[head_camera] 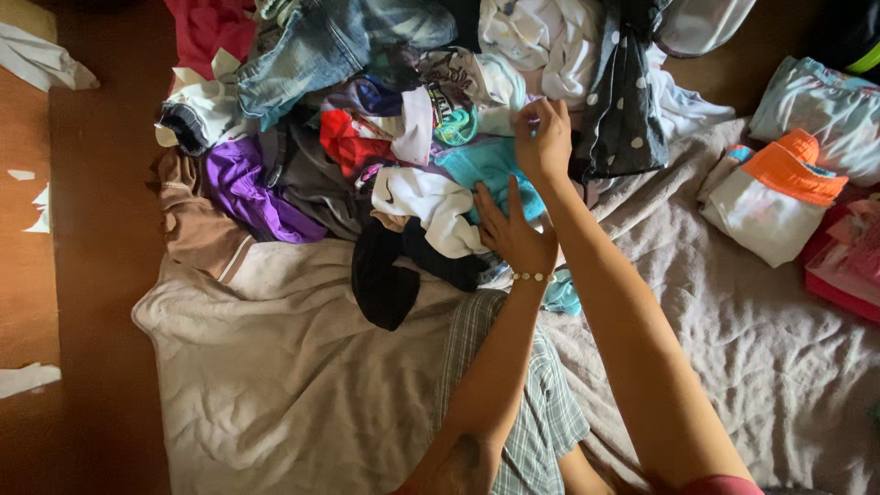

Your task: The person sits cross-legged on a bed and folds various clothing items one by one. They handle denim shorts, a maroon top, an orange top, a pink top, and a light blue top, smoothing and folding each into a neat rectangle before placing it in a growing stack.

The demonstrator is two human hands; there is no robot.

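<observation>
A teal garment [484, 167] lies in the middle of a big heap of mixed clothes on the bed. My left hand [513, 235], with a bead bracelet at the wrist, rests flat on it with fingers spread, next to a white sock-like piece [431, 203]. My right hand [543, 137] reaches further into the heap, its fingers pinched on the upper edge of the teal garment. A dark polka-dot cloth [625, 101] hangs just right of that hand. Black fabric [385, 275] lies left of my left hand.
The heap also holds jeans [307, 50], a purple top [249, 188], a red piece [344, 142] and white shirts [541, 37]. Folded clothes topped with orange [779, 188] sit at the right, with a pink item [848, 261] beyond. A beige sheet [275, 367] covers the bed; brown floor [101, 275] lies at the left.
</observation>
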